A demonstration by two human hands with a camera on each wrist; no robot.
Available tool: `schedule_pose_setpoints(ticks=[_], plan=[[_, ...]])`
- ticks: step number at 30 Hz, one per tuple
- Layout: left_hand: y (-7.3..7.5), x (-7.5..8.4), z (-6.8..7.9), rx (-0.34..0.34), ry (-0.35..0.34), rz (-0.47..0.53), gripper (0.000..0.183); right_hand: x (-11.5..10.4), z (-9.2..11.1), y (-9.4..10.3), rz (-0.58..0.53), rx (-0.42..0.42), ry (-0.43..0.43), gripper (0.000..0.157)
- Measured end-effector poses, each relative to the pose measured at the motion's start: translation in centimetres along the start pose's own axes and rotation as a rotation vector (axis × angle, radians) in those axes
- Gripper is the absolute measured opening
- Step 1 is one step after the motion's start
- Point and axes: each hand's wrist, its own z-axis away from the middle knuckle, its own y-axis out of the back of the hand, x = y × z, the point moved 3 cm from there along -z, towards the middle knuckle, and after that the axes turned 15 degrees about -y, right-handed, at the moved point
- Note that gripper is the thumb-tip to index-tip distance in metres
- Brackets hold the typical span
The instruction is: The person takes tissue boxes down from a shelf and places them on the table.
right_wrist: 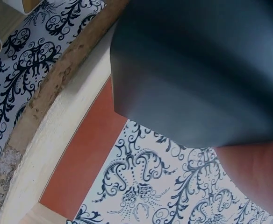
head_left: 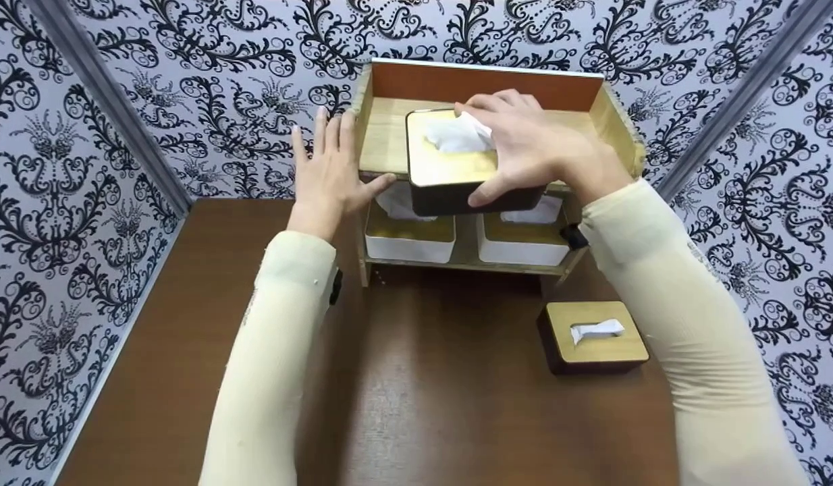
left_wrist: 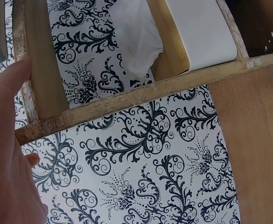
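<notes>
My right hand (head_left: pixel 524 145) grips a tissue box (head_left: pixel 450 172) with a dark body and wood-coloured lid, holding it above the front of the small wooden shelf (head_left: pixel 389 131). White tissue pokes out of its lid. In the right wrist view the dark box (right_wrist: pixel 197 79) covers the upper right, and part of the hand (right_wrist: pixel 258 172) shows below it. At the shelf's left end my left hand (head_left: pixel 330 169) is spread, fingers straight, thumb by the upper board's front edge. The left wrist view shows this hand (left_wrist: pixel 8 140) beside the shelf frame (left_wrist: pixel 127 95).
Two white tissue boxes, a left one (head_left: pixel 410 250) and a right one (head_left: pixel 521 251), stand on the lower shelf level. Another dark tissue box (head_left: pixel 595 347) sits on the brown table (head_left: pixel 423 391) at the right. Patterned walls (head_left: pixel 221 81) enclose the back and both sides.
</notes>
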Motion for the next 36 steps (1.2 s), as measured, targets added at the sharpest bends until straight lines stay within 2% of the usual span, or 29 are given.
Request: schedule_pose_setpoints(ticks=[22,36], plan=[[-0.1,-0.2,-0.1,-0.001,-0.005,0.009,0.115,-1.8,4.9,-1.9,0.012,0.045,0.095,0.128],[-0.1,0.0,0.0,0.005,-0.010,0.010,0.114,-1.0,7.3,-4.2,-0.012,0.083,0.172,0.126]])
